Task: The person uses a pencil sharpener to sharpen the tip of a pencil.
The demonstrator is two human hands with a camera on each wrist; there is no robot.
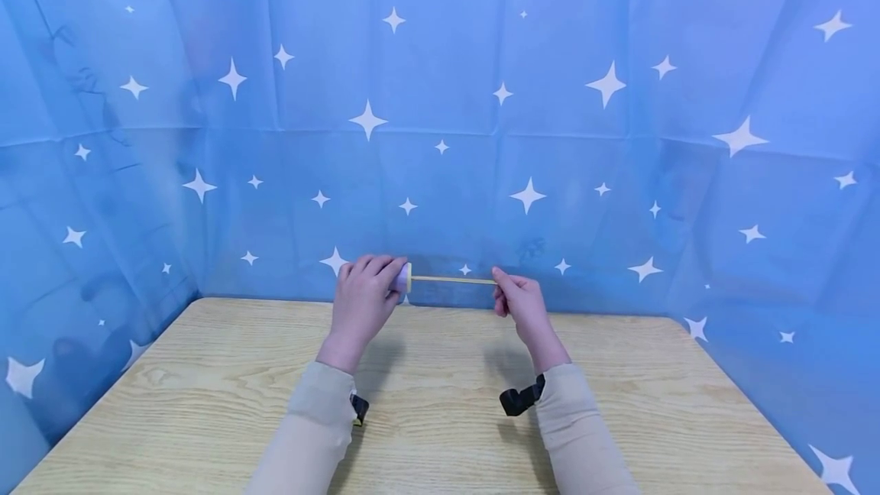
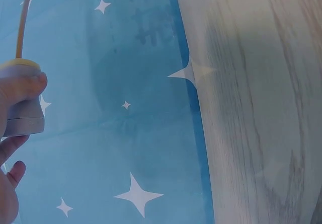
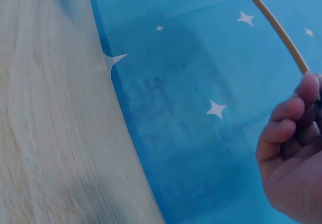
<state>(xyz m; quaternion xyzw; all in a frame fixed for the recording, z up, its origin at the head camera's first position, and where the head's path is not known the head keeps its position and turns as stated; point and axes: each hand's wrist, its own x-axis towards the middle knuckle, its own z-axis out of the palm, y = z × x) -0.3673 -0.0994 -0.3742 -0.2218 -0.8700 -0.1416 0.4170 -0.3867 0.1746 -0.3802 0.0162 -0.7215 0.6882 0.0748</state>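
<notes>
My left hand (image 1: pixel 364 300) grips a small lavender cylinder (image 2: pixel 24 121) with a yellow rim, held on its side above the table's far edge. A thin yellow strip or rod (image 1: pixel 454 279) runs from the cylinder's yellow end across to my right hand (image 1: pixel 521 302). Thumb and fingers of that hand pinch the strip's far end, and in the right wrist view the strip (image 3: pixel 282 28) looks slightly bowed. Much of the cylinder is hidden behind my left fingers in the head view. What kind of thing it is, I cannot tell.
Below both hands lies a pale wood-grain table (image 1: pixel 440 411). Blue cloth (image 1: pixel 440 82) with white stars hangs behind it and along the sides. Dark wrist-camera mounts (image 1: pixel 521 400) sit near both sleeve cuffs.
</notes>
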